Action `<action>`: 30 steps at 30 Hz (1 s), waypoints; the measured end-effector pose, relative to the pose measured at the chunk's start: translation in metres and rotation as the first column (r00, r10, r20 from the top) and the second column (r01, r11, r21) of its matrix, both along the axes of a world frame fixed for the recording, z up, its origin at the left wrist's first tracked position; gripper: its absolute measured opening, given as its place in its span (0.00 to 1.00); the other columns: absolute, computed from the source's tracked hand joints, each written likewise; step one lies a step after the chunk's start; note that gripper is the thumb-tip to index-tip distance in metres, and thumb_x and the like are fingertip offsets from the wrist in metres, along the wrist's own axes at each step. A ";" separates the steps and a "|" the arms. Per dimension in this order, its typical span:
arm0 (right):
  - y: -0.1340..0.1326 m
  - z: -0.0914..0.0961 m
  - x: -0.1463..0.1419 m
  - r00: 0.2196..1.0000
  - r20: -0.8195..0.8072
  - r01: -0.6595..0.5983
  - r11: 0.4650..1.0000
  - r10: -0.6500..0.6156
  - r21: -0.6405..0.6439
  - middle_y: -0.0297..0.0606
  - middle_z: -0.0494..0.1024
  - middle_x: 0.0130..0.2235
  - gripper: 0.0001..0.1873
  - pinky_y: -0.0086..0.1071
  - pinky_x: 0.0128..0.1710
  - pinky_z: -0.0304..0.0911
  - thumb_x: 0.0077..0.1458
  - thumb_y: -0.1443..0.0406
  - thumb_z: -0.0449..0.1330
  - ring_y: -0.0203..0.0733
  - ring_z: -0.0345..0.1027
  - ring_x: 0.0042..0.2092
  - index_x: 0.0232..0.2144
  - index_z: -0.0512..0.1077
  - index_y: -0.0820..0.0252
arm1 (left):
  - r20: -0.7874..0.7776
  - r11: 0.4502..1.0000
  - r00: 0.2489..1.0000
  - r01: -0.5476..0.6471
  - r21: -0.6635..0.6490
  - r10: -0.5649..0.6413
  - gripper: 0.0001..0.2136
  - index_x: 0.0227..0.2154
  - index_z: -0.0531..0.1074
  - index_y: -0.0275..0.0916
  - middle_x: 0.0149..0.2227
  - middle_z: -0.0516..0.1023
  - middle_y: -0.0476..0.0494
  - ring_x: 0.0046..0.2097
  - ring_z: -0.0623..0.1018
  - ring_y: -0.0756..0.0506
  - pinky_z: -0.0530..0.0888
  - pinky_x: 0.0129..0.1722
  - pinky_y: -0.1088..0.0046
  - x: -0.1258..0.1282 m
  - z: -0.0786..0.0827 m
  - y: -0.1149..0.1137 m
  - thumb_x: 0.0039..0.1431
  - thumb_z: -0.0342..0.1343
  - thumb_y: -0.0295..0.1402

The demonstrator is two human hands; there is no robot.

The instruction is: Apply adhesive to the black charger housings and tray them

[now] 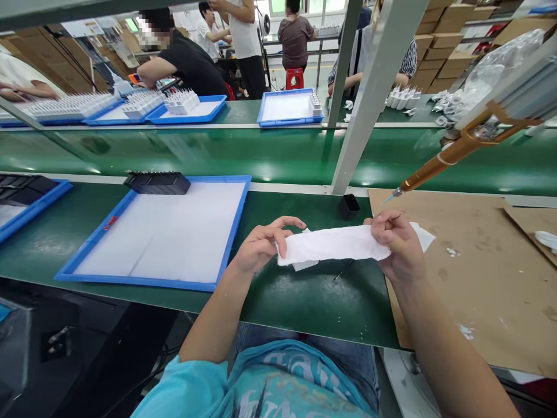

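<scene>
Head — blk box (pixel 349 206) nr wht strip (pixel 333 245)

Ahead of me: glossy green strip (pixel 296 154) | beyond it I see a blue tray (pixel 290 123), white parts (pixel 315 104) at its right end | farther back, a person (pixel 297 36) on a red stool (pixel 295 79) | upper right of my view: stacked cartons (pixel 448 46), clear plastic (pixel 496 65)

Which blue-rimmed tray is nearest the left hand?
The large tray beside the left hand, with black parts at its far left corner. The other near tray runs off the picture's left edge; the farther trays lie beyond the green strip.
</scene>
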State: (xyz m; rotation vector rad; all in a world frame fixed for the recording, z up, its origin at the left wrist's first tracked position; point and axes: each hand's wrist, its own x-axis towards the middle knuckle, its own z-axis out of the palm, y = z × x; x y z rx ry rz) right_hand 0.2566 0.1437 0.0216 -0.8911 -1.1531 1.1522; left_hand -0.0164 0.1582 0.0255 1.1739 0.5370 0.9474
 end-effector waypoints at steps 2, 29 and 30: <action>-0.002 0.000 0.000 0.998 0.057 -0.035 0.999 0.034 0.016 0.28 0.57 0.24 0.16 0.30 0.24 0.52 0.42 0.62 0.69 0.35 0.54 0.27 0.32 0.67 0.49 | 0.001 0.991 0.995 0.100 -0.086 -0.100 0.13 0.26 0.76 0.35 0.53 0.71 0.34 0.32 0.75 0.46 0.71 0.32 0.68 -0.002 0.000 0.001 0.48 0.61 0.42; -0.004 -0.012 -0.022 0.939 0.311 -0.178 0.982 0.149 0.067 0.37 0.72 0.41 0.04 0.34 0.36 0.68 0.51 0.61 0.65 0.39 0.68 0.41 0.31 0.74 0.51 | -0.424 0.929 0.842 0.371 0.009 -0.333 0.21 0.45 0.72 0.37 0.34 0.74 0.45 0.34 0.73 0.47 0.70 0.33 0.74 0.036 -0.013 -0.028 0.50 0.65 0.41; -0.005 -0.012 -0.022 0.926 0.373 -0.121 0.981 0.058 0.148 0.37 0.72 0.42 0.02 0.37 0.40 0.68 0.51 0.62 0.65 0.41 0.67 0.43 0.31 0.75 0.50 | -0.416 0.936 0.853 0.351 0.011 -0.315 0.22 0.46 0.72 0.37 0.34 0.74 0.45 0.34 0.73 0.47 0.70 0.33 0.73 0.036 -0.014 -0.028 0.50 0.65 0.41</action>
